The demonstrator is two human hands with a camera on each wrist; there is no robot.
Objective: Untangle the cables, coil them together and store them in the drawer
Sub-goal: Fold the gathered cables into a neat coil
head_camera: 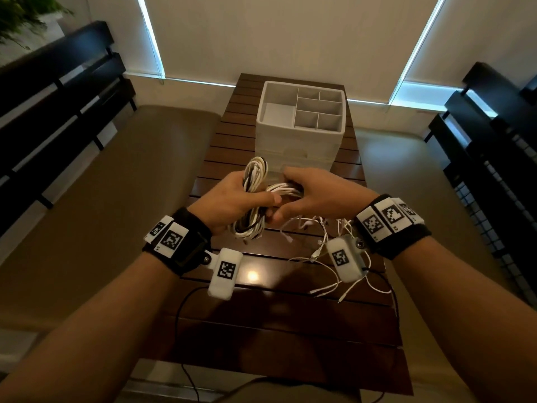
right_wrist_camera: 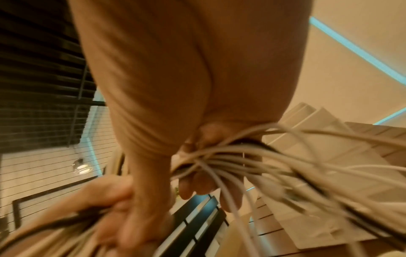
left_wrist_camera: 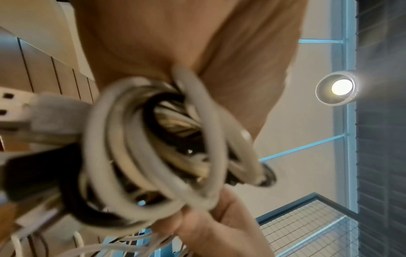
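Observation:
My left hand [head_camera: 235,199] grips a coil of white and black cables [head_camera: 254,177] above the wooden table [head_camera: 261,330]; the same coil [left_wrist_camera: 153,147] fills the left wrist view. My right hand [head_camera: 313,193] grips a bunch of white strands [head_camera: 283,188] that run sideways from that coil, seen close as the bunched strands [right_wrist_camera: 219,156] between its fingers. Loose thin white cable ends [head_camera: 322,257] trail from the hands onto the table beneath the right wrist. The white organiser with drawers [head_camera: 299,123] stands just behind the hands, its drawer fronts partly hidden by them.
The organiser's top tray holds several empty compartments [head_camera: 316,112]. A thin black wire [head_camera: 186,330] runs off the near edge of the table. Beige cushioned seats [head_camera: 116,213] flank the narrow table. Dark slatted frames [head_camera: 58,97] stand at both sides.

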